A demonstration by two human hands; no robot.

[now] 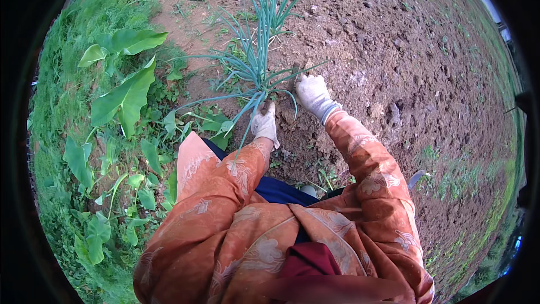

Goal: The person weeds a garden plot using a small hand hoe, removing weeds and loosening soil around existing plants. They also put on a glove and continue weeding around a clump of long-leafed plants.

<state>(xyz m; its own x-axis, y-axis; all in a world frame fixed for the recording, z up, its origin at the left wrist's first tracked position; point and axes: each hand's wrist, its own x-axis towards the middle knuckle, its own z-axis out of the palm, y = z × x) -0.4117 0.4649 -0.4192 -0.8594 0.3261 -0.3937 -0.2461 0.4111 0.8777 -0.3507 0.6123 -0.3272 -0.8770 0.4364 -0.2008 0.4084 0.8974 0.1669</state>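
A clump of green onions (260, 77) with long blue-green tubular leaves grows from the soil in front of me. My left hand (265, 123), in a soiled white glove, is low at the near side of this clump. Leaves cover part of its fingers, so I cannot tell whether it grips the stems. To the right of the clump, my right hand (313, 92), gloved as well, is closed around a small dark hand tool (295, 71). Only a short flat part of the tool shows beyond the fingers, close to the soil.
Another green onion clump (276, 12) stands just beyond. Broad-leaved taro-like plants (126, 97) and feathery green growth (63, 114) fill the left side. Rough, cloddy brown soil (379, 50) spreads to the right. A pale flat object (415, 178) lies by my right elbow.
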